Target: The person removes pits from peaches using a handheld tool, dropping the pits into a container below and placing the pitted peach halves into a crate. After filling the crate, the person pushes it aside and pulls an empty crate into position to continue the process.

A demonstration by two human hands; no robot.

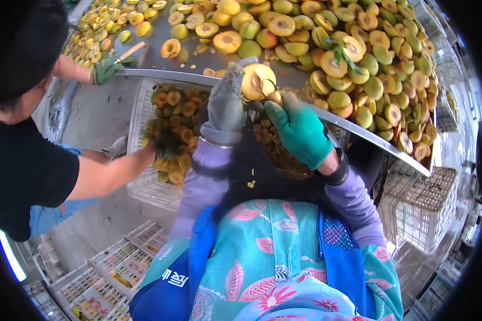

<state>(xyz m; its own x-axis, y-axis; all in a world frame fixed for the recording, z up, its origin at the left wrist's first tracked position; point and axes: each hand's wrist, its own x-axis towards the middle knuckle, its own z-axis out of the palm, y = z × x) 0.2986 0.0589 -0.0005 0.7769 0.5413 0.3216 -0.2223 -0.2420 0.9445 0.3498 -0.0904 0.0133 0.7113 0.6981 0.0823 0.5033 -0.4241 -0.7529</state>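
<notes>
Now, fruit (258, 80): upper centre, cut face toward camera, round, no clear long axis.
Left hand (226, 104): grasping fruit.
Right hand (300, 131): curled against fruit; grip unclear.
Crate (144, 184): halves (177, 101).
Table (155, 60): pile (359, 53).

Pretty sure it's an apricot half (258, 80), yellow-orange, with the cut face turned up toward the camera and a darker pit hollow showing. It's gripped in the grey-gloved left hand (226, 104) just above the metal table edge (160, 74), and its lower edge is touched by the green-gloved right hand (300, 131).
</notes>
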